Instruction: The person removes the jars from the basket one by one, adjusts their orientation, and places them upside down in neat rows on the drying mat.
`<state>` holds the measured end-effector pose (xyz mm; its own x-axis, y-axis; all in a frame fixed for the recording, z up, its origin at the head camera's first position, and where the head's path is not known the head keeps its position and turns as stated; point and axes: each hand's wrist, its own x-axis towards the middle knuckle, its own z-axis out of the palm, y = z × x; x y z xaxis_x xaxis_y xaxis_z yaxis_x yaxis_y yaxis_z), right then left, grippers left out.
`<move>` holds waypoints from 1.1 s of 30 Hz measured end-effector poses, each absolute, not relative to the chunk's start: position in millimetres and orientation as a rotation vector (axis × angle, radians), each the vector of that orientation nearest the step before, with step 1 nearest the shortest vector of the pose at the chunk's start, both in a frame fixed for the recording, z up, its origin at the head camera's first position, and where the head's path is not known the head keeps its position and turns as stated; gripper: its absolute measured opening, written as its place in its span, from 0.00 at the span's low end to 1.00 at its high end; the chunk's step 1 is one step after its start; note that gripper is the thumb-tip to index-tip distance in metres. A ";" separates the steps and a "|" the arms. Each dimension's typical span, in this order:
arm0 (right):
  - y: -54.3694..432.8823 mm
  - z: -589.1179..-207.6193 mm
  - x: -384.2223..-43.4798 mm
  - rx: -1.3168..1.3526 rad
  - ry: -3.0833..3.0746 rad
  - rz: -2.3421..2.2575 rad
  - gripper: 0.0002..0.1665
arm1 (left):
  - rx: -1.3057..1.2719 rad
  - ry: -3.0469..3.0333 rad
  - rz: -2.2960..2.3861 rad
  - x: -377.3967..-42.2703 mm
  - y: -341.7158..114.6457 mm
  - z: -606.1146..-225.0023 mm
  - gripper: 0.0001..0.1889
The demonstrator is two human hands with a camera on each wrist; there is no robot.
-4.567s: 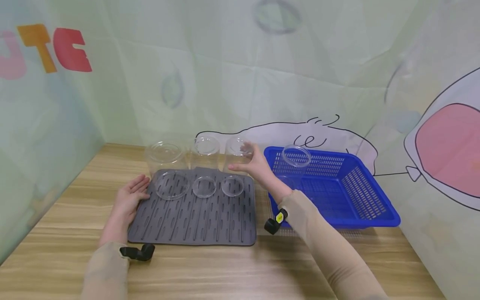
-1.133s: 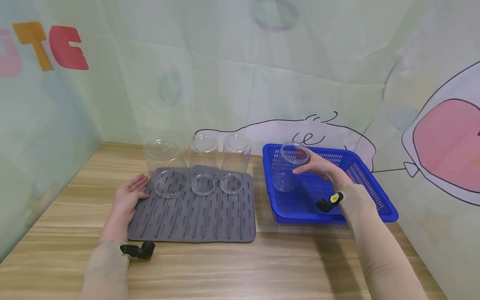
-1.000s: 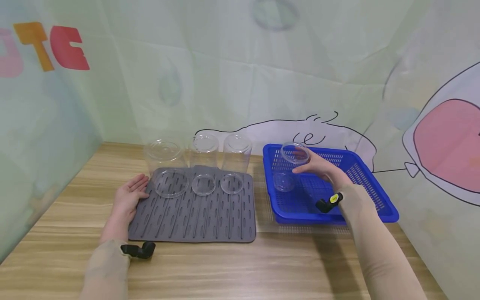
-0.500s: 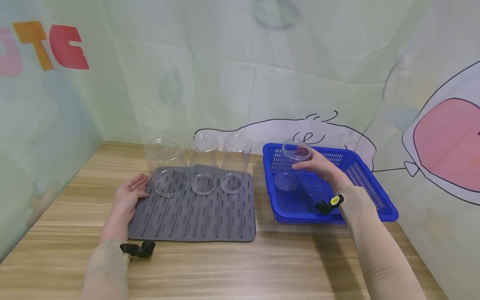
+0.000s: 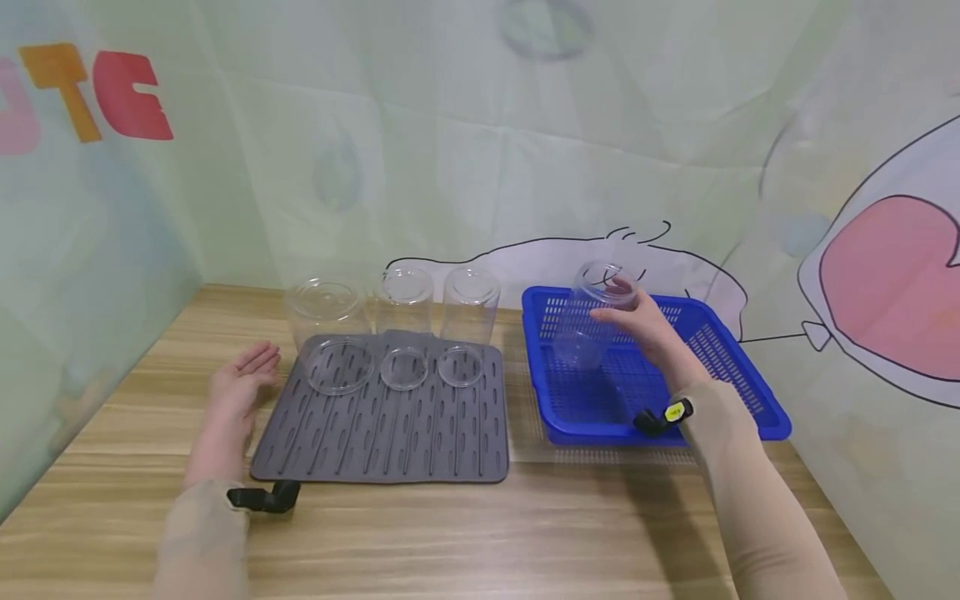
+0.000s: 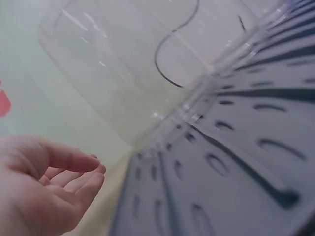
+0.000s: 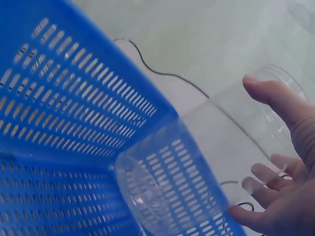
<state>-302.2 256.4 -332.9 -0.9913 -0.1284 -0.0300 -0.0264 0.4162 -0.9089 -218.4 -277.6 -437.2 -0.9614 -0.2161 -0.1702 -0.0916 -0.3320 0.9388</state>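
Note:
My right hand [image 5: 637, 321] grips a clear plastic cup [image 5: 587, 329] near its rim, thumb on one side and fingers round the other. The cup leans, rim up and to the right, over the left part of the blue basket [image 5: 592, 431]; in the right wrist view its base [image 7: 142, 196] overlaps the basket's corner. My left hand [image 5: 238, 385] lies relaxed, palm up, just left of the grey drying mat [image 5: 375, 442], holding nothing. On the mat's far part stand a wide clear cup [image 5: 330, 325] and two narrower clear cups [image 5: 405, 321], [image 5: 471, 321], all upside down.
A wooden table [image 5: 420, 533] carries the mat and the basket, with a narrow strip of wood between them. Behind hangs a printed cloth [image 5: 442, 183], close to the cups and the basket's far edge. More cloth walls stand at left and right.
My right hand went from the right inverted cup on the mat to the one in the basket, then gripped, raised and tilted it. My left hand shifted slightly left, away from the mat.

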 end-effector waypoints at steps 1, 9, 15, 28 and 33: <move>255.6 -331.3 -300.8 -0.140 2.578 -1.666 0.54 | 0.381 -1.699 -2.497 -217.5 -278.8 -433.8 0.34; 245.5 -312.5 -284.0 -0.073 2.777 -1.754 0.54 | 0.215 -1.402 -2.461 -205.7 -272.8 -393.9 0.24; 226.9 -297.9 -272.6 -0.130 3.006 -1.812 0.56 | 0.220 -1.240 -2.365 -200.8 -255.7 -364.0 0.22; 164.7 -277.6 -235.3 -0.725 3.561 -1.449 0.58 | -0.136 -1.369 -2.203 -180.8 -208.3 -321.9 0.19; 140.0 -280.5 -218.6 -1.030 3.675 -1.235 0.55 | -0.379 -1.564 -2.147 -174.9 -187.0 -318.4 0.24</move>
